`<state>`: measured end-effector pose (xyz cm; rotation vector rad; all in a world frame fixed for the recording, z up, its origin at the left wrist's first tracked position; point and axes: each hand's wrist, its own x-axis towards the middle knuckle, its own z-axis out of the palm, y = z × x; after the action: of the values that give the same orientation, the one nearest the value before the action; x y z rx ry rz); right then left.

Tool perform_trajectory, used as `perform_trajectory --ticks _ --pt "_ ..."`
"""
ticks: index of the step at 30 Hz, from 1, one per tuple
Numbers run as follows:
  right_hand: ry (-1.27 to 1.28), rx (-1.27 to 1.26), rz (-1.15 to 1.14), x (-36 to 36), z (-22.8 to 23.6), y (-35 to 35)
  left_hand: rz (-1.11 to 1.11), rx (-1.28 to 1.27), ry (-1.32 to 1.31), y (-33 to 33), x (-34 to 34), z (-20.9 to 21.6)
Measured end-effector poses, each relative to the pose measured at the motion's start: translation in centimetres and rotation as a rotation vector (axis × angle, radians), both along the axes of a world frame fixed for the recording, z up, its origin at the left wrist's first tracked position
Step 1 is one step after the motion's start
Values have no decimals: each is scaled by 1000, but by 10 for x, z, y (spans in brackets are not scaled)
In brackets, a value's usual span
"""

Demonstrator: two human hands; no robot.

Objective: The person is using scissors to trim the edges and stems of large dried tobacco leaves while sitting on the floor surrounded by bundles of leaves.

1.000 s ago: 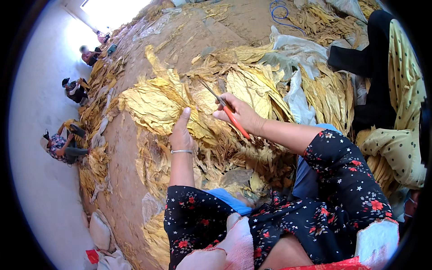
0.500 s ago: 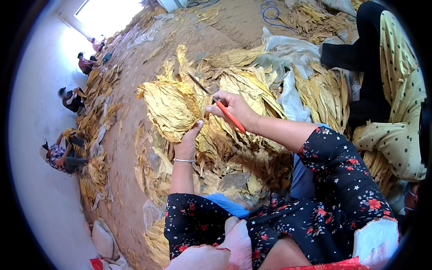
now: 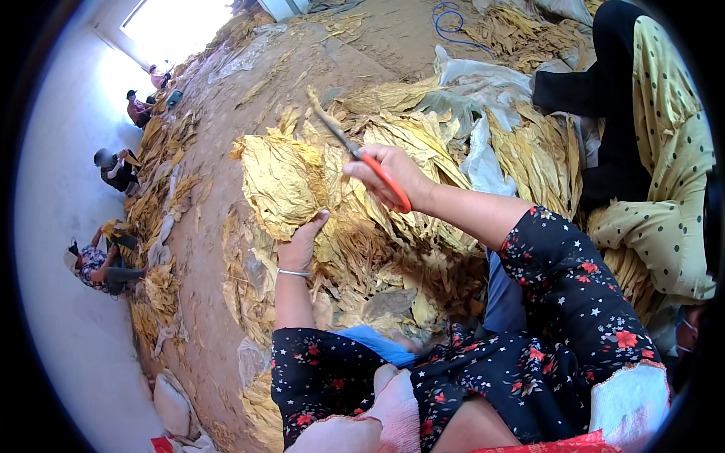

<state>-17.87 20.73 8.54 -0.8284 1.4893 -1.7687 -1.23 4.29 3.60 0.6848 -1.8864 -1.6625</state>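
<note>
Before your knees, on the dirt floor [image 3: 219, 249]: one heap of dried yellow leaves [image 3: 393, 241], loose and overlapping. Your left hand [image 3: 300, 243] has its fingers closed on the lower edge of a large yellow leaf [image 3: 281, 181], holding it raised and spread, probably so its edge is presented to the blade. Your right hand [image 3: 389, 175] is wrapped shut around the orange handle of a thin metal tool [image 3: 361, 155], tip pointing up and away above the leaf, apart from it. Right edge: a seated person in a yellow dotted garment [image 3: 668, 189], close by, with white sacking [image 3: 483, 162] between; little room there. Left: bare floor stays open as far as a row of leaf piles [image 3: 158, 211] and other workers [image 3: 106, 257] along the wall.
</note>
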Motion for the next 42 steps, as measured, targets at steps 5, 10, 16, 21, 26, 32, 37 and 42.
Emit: perform_trajectory --ticks 5,10,16,21,26,32,37,42 --pt "-193 -22 -135 -27 7 -1 28 146 -89 -5 8 -5" --pt "6 73 -145 -33 -24 2 166 383 27 16 -17 11" --pt "455 253 122 23 -25 2 198 742 273 8 -27 6" --pt "862 203 97 46 -46 -7 375 860 390 3 -46 1" --pt "757 225 80 45 -61 -15 450 933 404 1 -56 -1" --pt "105 226 288 32 -43 -13 192 595 28 -18 -40 19" --pt "-785 206 762 14 -74 -9 181 186 -33 -62 -1 48" --pt "-1064 224 920 26 -83 -4 524 175 81 -68 4 43"
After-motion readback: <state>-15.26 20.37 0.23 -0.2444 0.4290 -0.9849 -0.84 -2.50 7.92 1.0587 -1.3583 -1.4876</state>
